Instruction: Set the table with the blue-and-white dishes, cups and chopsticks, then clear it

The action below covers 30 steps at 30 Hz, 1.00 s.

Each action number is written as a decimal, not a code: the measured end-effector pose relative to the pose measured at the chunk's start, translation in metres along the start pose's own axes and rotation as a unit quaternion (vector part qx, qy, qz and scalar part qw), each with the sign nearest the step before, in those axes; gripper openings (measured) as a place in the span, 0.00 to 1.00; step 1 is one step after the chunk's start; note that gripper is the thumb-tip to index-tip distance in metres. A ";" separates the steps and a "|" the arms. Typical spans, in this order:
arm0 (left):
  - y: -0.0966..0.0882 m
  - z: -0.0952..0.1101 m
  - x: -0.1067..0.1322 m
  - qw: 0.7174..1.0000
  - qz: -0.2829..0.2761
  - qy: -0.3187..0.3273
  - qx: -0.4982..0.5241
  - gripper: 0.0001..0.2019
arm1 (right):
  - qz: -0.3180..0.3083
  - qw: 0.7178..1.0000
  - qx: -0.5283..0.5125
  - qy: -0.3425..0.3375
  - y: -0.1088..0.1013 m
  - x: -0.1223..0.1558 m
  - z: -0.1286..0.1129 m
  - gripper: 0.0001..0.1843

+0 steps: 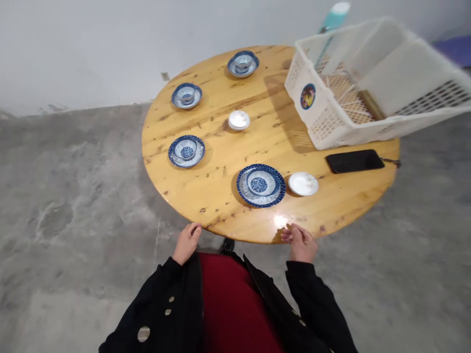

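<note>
My left hand (188, 242) is at the near edge of the round wooden table (217, 211), its fingers curled together with nothing visible in them. Over the same edge, further right, my right hand (301, 241) has its fingers loosely bent and a little apart, holding nothing. Just beyond it is a blue-and-white plate (241, 193) with a matching bowl (259, 183) on top. Small white dishes (303, 184) sit to the right of that plate, and another small stack of white dishes (239, 120) is mid-table.
Three more plate-and-bowl sets stand around the left and far sides: one (186, 151), another (187, 95) and a third (243, 63). A white plastic basket (331, 115) holding a wooden piece fills the right. Before it lies a black phone (355, 161). A teal bottle (334, 18) is behind.
</note>
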<state>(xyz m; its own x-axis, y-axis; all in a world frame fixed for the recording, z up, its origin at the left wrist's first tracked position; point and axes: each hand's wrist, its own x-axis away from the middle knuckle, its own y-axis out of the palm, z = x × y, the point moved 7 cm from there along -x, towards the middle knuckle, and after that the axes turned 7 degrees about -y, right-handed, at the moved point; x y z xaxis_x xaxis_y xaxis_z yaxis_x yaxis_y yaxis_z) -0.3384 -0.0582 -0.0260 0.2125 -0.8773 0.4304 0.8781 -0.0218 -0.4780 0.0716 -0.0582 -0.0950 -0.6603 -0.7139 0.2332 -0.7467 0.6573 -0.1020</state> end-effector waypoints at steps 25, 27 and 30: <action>-0.258 -0.168 -0.071 0.986 -0.005 -0.064 0.156 0.29 | -0.167 0.986 0.024 0.008 0.290 0.230 -0.021 0.19; -0.261 -0.165 -0.080 0.985 -0.017 -0.061 0.160 0.29 | -0.132 0.991 0.017 -0.015 0.289 0.206 -0.039 0.18; -0.272 -0.161 -0.095 0.986 -0.013 -0.066 0.153 0.28 | -0.091 0.995 0.008 -0.043 0.295 0.163 -0.067 0.16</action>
<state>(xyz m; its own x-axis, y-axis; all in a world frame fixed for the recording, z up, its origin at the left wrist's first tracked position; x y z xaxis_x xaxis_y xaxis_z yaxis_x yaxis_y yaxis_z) -0.6661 -0.0457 -0.0602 0.2235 -0.8083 0.5447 0.9682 0.1197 -0.2196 -0.2509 0.0350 -0.0220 -0.5182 -0.8392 0.1647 -0.8551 0.5121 -0.0813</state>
